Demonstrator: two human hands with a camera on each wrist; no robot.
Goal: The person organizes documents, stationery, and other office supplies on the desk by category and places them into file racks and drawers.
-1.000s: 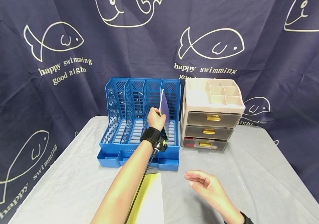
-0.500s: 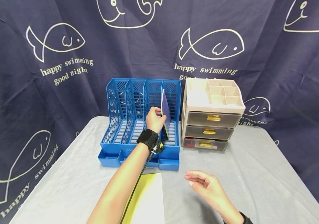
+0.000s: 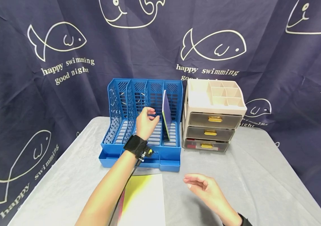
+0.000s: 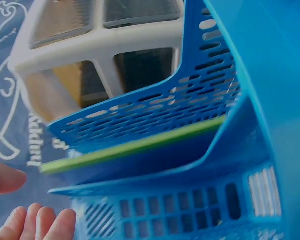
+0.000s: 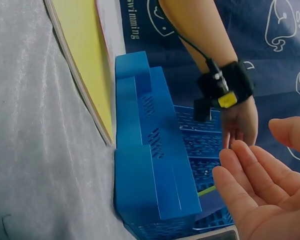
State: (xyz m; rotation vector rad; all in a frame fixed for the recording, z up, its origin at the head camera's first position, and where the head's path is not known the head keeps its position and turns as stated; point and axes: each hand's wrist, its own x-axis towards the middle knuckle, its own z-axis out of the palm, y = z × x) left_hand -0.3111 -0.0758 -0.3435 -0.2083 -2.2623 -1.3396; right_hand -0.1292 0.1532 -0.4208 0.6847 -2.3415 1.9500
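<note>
Left hand [image 3: 145,121] loose, fingers relaxed, gripping nothing, hovering at about 9 o'clock of the purple folder [image 3: 166,113], apart from it. Folder with green edge standing on its own in the rightmost slot of the blue file rack [image 3: 121,103], leaning against the divider, which likely explains why no grip is needed. In the left wrist view, green edge [image 4: 135,146] lying between two perforated blue walls, fingertips [image 4: 37,224] clear of it. Right hand [image 3: 205,188] palm up, fingers slack, empty, hovering over the grey table cover [image 3: 262,175] at 5 o'clock of the rack, probably idle. Yellow-and-white folder [image 3: 144,197] flat on the cover at 6 o'clock of the rack, red edge under it, close to the body for easy reach. Beige drawer organiser [image 3: 214,116] touching or just beside the rack at 3 o'clock, three drawers with gold handles, open compartments on top. Navy backdrop [image 3: 36,47] printed with fish outlines; legible: "happy swimming good night". Black wrist strap [image 3: 134,146] with cable on left forearm.
</note>
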